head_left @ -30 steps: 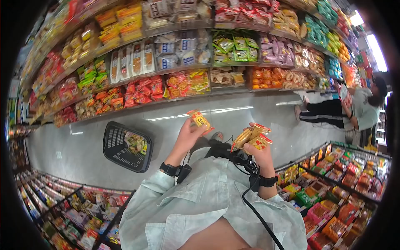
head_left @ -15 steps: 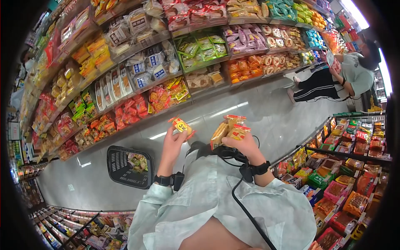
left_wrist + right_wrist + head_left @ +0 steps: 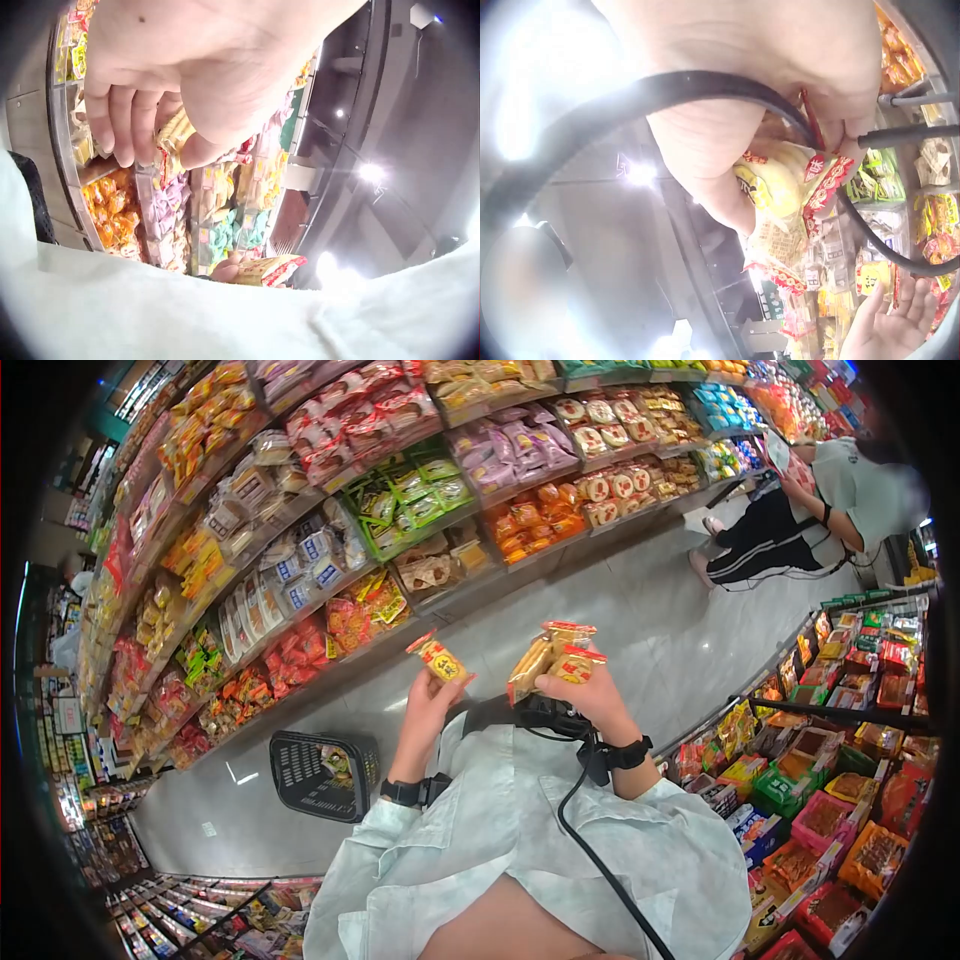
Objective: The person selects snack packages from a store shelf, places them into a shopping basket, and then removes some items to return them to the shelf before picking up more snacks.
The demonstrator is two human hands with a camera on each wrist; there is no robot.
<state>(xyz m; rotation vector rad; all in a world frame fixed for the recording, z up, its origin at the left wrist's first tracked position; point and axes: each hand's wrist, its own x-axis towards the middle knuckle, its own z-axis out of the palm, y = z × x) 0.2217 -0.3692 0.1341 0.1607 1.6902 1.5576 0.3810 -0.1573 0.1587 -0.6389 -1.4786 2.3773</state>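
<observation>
A small snack packet (image 3: 438,660), yellow with red ends, is pinched between the thumb and fingers of my left hand (image 3: 425,710). My right hand (image 3: 594,695) grips several similar wrapped snacks (image 3: 552,656) in a bunch, thumb across the front one. Both hands are in front of my waist, apart from each other. In the right wrist view, clear wrapping with red printed ends shows on the bunched snacks (image 3: 780,191), and the left hand's open side faces the camera. The left wrist view shows its packet (image 3: 174,139) partly hidden behind the thumb.
A black shopping basket (image 3: 318,775) with some packets inside stands on the floor to the left. Tiered bins of packaged snacks (image 3: 410,495) run along the front. Another display (image 3: 800,785) is at the right. A person (image 3: 815,510) stands farther along the aisle. A black cable (image 3: 595,850) hangs from my right wrist.
The head view has turned, so the shelves slide left and tilt. The left hand's packet has been tilted differently in the fingers. The right hand keeps hold of its bunch.
</observation>
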